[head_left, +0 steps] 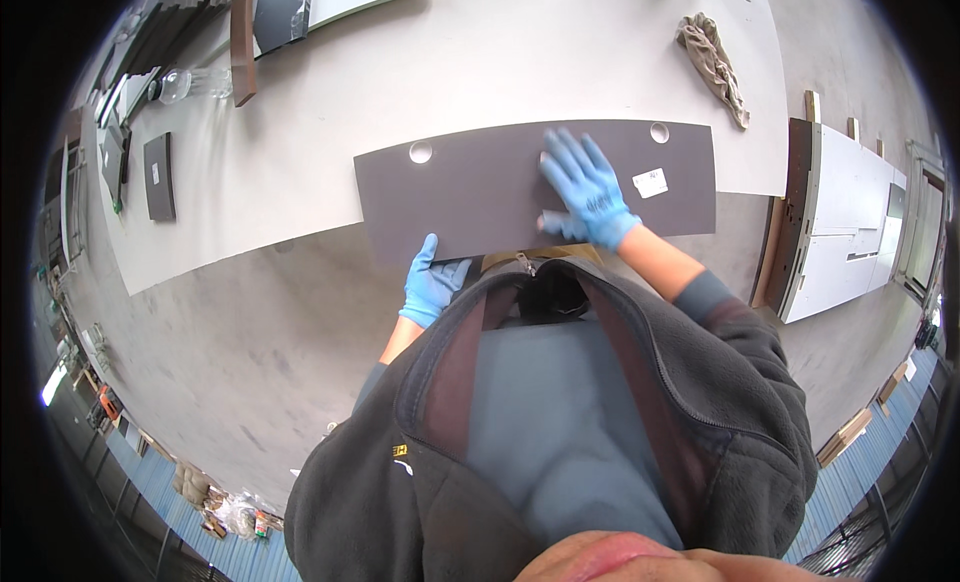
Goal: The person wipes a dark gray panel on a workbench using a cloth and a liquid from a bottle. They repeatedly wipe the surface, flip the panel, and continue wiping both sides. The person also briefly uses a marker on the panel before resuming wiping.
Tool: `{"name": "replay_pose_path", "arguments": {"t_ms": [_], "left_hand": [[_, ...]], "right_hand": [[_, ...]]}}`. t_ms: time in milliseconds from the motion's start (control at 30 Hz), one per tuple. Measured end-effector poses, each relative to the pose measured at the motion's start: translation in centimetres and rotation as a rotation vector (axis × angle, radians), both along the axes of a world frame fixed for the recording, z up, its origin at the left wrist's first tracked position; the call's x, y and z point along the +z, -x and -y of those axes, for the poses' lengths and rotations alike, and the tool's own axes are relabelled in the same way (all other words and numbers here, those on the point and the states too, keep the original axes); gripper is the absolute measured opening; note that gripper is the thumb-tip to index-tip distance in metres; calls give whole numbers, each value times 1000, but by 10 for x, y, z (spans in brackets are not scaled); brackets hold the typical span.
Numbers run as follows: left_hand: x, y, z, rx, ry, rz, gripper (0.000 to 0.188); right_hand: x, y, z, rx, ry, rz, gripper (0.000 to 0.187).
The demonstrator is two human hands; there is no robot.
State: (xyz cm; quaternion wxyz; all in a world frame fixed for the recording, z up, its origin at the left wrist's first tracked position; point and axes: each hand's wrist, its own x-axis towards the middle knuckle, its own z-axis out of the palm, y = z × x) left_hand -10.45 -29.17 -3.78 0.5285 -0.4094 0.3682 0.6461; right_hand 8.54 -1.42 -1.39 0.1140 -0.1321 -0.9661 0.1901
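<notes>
A long dark grey panel [480, 192] lies at the near edge of a pale work table, partly overhanging it. It has a round hole near each far corner and a white label [650, 183] on its right part. My right hand [585, 192], in a blue glove, is over the middle of the panel with its fingers stretched out, slightly blurred. At the panel's near left edge is my left hand [432, 284], also blue-gloved, its thumb on the top face and its fingers bent at the edge, partly hidden.
On the pale table [300, 172] lie a crumpled cloth [713, 67], a small dark block [159, 177], a clear bottle [190, 85] and a brown strip [243, 47]. A stack of white panels [835, 227] stands to the right.
</notes>
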Motion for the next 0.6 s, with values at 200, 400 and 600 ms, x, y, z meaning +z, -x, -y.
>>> {"name": "replay_pose_path", "arguments": {"t_ms": [200, 400, 600], "left_hand": [[72, 22, -1, -195, 60, -98, 47], [93, 56, -1, -539, -167, -770, 39], [40, 113, -40, -1008, 387, -2208, 41]], "right_hand": [[66, -33, 24, 99, -130, 227, 67], [104, 7, -28, -40, -73, 295, 60], [133, 3, -81, -224, -117, 98, 39]]}}
